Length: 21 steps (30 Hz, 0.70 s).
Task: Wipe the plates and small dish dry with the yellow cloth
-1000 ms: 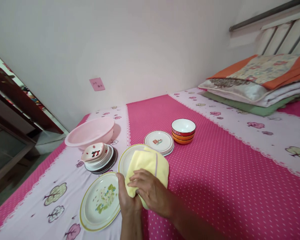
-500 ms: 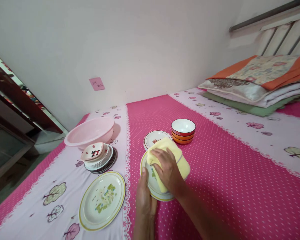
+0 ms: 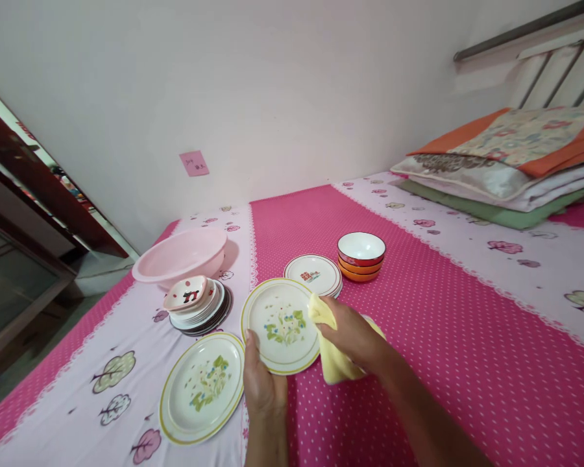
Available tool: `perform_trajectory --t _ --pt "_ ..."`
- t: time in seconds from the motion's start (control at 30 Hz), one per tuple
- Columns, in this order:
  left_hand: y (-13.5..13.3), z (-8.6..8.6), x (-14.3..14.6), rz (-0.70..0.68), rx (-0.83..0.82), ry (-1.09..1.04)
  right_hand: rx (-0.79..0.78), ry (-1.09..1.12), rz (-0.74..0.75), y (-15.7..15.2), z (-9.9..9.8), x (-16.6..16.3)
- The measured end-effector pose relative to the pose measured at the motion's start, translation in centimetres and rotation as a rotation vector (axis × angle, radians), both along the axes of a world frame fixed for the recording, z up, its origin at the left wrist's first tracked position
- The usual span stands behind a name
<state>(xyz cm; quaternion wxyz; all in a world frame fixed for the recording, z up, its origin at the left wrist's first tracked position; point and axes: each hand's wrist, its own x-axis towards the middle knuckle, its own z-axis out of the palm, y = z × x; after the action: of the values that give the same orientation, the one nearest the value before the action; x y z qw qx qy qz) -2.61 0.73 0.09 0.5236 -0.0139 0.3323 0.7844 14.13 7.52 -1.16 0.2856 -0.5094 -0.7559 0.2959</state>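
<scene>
While your left hand [image 3: 263, 383] supports a yellow-rimmed plate [image 3: 282, 327] above the near middle of the bedspread [image 3: 467, 363], your right hand [image 3: 353, 334] carries a yellow cloth [image 3: 338, 363] at the plate's right edge. Your left thumb lies against the near left rim, the other fingers being largely hidden beneath; this grip is closed around the edge. The plate's face is turned up toward you and bears a printed spray of green leaves. Your right fingers are bent inward and bunch the cloth tightly, its loose part hanging below the hand and showing beyond it on the right. Note that the cloth overlaps the plate's right rim in this view; whether it presses there cannot be told.

Just left and nearer to you, a second plate [image 3: 202, 389] of similar pattern lies face up on the bedspread. Farther off on the left stands a mixed stack of dishes [image 3: 199, 318], dark at the bottom, white above, with a small pink-rimmed dish [image 3: 182, 295] on top. Behind it sits a pink basin [image 3: 182, 256]. Beyond the held plate you see a short stack of red-rimmed plates [image 3: 313, 275] and, just to its right, a stack of bowls [image 3: 361, 256], the uppermost white inside, those below orange outside. Folded bedding [image 3: 506, 155] lies at the far right.
</scene>
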Motion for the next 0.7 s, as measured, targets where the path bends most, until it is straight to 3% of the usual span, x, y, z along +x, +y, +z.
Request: perform_trajectory --t 0.13,0.2,0.33,0.5,0.7 --pt "0.0 0.1 -1.2 0.038 -0.003 0.028 -0.024 -0.079 0.150 -0.6 1.9 1.5" --pt "0.0 0.1 -1.6 0.050 -0.001 0.045 0.002 -0.053 0.144 -0.4 2.4 2.7" --pt "0.0 0.1 -1.8 0.025 -0.017 0.070 -0.073 0.203 -0.007 0.3 3.3 4.8" --pt "0.0 0.3 -1.6 -0.045 -0.048 0.074 -0.239 0.828 -0.144 1.0 3.8 6.6" --pt "-0.3 0.7 -1.6 -0.158 -0.038 0.098 -0.183 1.219 -0.530 2.5 2.6 7.8"
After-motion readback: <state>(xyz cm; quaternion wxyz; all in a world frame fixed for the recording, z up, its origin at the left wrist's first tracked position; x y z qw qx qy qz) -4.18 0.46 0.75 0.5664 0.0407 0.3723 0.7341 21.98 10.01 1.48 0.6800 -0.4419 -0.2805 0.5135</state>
